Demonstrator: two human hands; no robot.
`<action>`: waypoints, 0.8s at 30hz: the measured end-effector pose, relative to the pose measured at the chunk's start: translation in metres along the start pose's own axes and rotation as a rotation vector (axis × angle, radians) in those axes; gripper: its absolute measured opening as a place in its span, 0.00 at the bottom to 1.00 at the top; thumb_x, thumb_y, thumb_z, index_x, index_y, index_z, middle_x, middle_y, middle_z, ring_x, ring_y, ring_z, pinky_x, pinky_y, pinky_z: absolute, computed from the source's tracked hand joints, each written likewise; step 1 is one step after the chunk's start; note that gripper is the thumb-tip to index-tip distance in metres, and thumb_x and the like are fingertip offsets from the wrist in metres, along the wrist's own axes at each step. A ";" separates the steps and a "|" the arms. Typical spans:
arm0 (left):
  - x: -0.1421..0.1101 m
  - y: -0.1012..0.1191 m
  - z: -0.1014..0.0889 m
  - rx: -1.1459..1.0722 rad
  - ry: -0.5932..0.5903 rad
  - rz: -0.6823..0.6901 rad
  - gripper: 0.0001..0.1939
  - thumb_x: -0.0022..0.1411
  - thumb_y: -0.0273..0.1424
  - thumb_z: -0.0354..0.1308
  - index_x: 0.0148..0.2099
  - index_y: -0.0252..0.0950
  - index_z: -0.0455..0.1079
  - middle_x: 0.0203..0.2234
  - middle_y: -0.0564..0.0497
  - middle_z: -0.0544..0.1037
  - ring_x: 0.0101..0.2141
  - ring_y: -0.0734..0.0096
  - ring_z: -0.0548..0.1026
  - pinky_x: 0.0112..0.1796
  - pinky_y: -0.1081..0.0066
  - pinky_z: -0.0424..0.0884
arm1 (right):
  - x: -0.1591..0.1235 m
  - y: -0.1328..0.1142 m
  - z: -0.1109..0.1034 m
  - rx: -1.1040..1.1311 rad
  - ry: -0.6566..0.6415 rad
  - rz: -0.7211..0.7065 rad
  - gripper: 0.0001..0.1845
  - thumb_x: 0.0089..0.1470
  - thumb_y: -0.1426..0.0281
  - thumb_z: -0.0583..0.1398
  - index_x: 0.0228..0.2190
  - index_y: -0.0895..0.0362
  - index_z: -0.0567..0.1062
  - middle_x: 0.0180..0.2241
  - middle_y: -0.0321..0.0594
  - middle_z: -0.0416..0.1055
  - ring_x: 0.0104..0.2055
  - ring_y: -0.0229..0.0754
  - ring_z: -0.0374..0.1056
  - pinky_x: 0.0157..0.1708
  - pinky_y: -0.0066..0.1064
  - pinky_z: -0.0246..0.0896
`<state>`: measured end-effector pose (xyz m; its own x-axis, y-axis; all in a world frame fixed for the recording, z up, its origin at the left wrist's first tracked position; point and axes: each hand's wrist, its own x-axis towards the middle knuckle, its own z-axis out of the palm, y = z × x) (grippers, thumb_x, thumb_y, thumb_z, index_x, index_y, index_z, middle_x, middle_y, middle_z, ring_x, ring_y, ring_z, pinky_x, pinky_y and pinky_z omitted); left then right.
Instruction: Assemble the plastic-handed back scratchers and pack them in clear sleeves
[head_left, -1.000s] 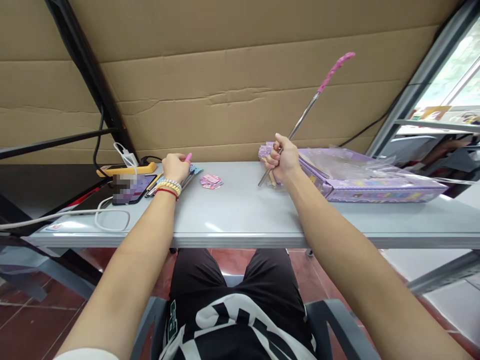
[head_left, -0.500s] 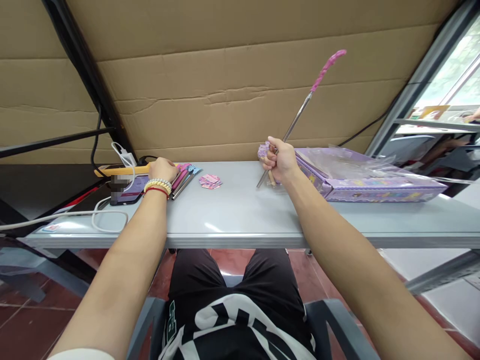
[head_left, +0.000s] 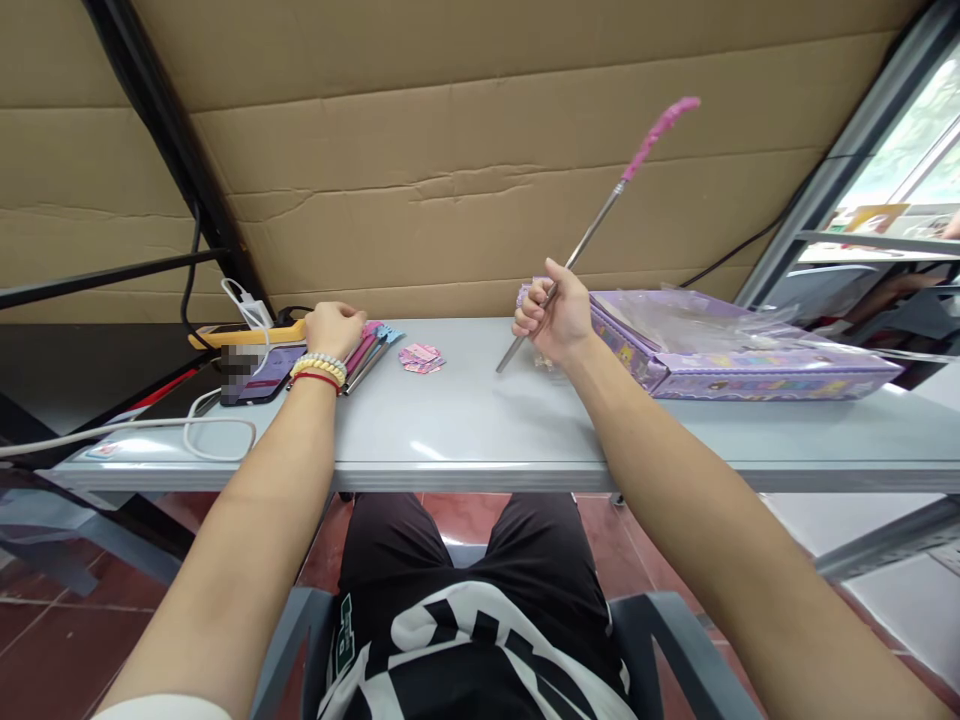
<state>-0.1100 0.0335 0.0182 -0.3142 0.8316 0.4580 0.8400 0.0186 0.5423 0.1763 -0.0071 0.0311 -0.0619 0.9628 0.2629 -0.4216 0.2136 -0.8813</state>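
My right hand (head_left: 556, 312) is closed around a thin metal rod (head_left: 596, 228) with a pink, wrinkled, slightly bent tip (head_left: 661, 135). The rod slants up to the right, its bare lower end just over the table. My left hand (head_left: 335, 328) rests at the left, fingers curled, beside a bundle of slim metal sticks (head_left: 367, 358) with pink and blue ends. What its fingers hold, if anything, is hidden. Between the hands lies a small pile of pink printed pieces (head_left: 421, 358). Behind my right hand sits a partly hidden purple item (head_left: 523, 293).
A purple printed box (head_left: 772, 378) with clear plastic film (head_left: 705, 325) on it stands at the right. On the left lie a phone (head_left: 270, 375), a yellow object (head_left: 277, 335) and a white cable (head_left: 217, 424). Cardboard (head_left: 450, 220) backs the grey table (head_left: 450, 430).
My right hand has turned a little, and the rod's lower end has swung left and up. My left hand has shifted slightly, its fingers lifting a little.
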 end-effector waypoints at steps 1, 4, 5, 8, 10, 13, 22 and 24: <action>-0.006 0.008 0.003 -0.074 -0.014 0.082 0.16 0.58 0.39 0.53 0.38 0.33 0.76 0.39 0.42 0.80 0.45 0.56 0.74 0.48 0.65 0.66 | -0.001 0.002 0.003 0.025 -0.021 -0.004 0.31 0.51 0.46 0.57 0.16 0.54 0.51 0.10 0.28 0.49 0.13 0.32 0.50 0.16 0.27 0.53; -0.034 0.037 0.017 -0.322 -0.289 0.424 0.24 0.62 0.48 0.46 0.36 0.34 0.73 0.33 0.46 0.79 0.35 0.65 0.74 0.39 0.68 0.67 | -0.004 0.011 0.015 0.091 -0.051 -0.036 0.33 0.52 0.42 0.55 0.16 0.54 0.50 0.10 0.30 0.50 0.16 0.35 0.56 0.21 0.30 0.60; -0.044 0.046 0.022 -0.359 -0.418 0.520 0.25 0.62 0.49 0.44 0.35 0.34 0.72 0.31 0.48 0.78 0.32 0.67 0.72 0.36 0.69 0.66 | -0.005 0.016 0.020 0.108 -0.056 -0.049 0.33 0.51 0.42 0.54 0.16 0.54 0.50 0.10 0.30 0.51 0.17 0.35 0.58 0.22 0.30 0.61; -0.070 0.066 0.035 -0.362 -0.642 0.727 0.21 0.63 0.47 0.44 0.30 0.35 0.65 0.24 0.52 0.72 0.27 0.72 0.68 0.32 0.71 0.63 | -0.005 0.026 0.028 0.132 -0.081 -0.064 0.32 0.51 0.42 0.56 0.16 0.54 0.53 0.11 0.31 0.55 0.20 0.38 0.64 0.25 0.32 0.64; -0.077 0.071 0.038 -0.340 -0.623 0.739 0.18 0.64 0.43 0.43 0.28 0.37 0.59 0.22 0.54 0.68 0.26 0.73 0.65 0.30 0.71 0.61 | -0.003 0.026 0.028 0.147 -0.069 -0.065 0.30 0.50 0.44 0.58 0.17 0.54 0.56 0.13 0.32 0.60 0.22 0.38 0.67 0.27 0.32 0.65; -0.073 0.067 0.037 -0.251 -0.564 0.719 0.18 0.65 0.41 0.42 0.26 0.38 0.54 0.21 0.54 0.65 0.25 0.72 0.63 0.30 0.70 0.58 | 0.001 0.012 0.015 0.283 0.072 -0.146 0.27 0.51 0.45 0.58 0.20 0.55 0.62 0.16 0.32 0.65 0.24 0.38 0.69 0.27 0.31 0.66; -0.062 0.058 0.032 -0.164 -0.531 0.753 0.18 0.62 0.41 0.44 0.24 0.37 0.56 0.18 0.54 0.63 0.23 0.73 0.60 0.28 0.69 0.54 | 0.015 -0.014 -0.024 0.447 0.483 -0.280 0.32 0.57 0.42 0.48 0.18 0.55 0.48 0.11 0.28 0.54 0.13 0.33 0.57 0.15 0.26 0.57; -0.062 0.057 0.032 -0.190 -0.516 0.754 0.18 0.62 0.41 0.44 0.23 0.37 0.56 0.17 0.55 0.63 0.23 0.73 0.60 0.27 0.69 0.54 | 0.014 -0.002 -0.014 0.401 0.436 -0.266 0.32 0.58 0.43 0.47 0.18 0.55 0.47 0.11 0.29 0.57 0.15 0.34 0.62 0.18 0.27 0.61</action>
<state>-0.0283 0.0006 -0.0013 0.5586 0.7314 0.3911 0.6412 -0.6799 0.3557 0.1892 0.0086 0.0310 0.4287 0.8823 0.1945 -0.6819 0.4572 -0.5710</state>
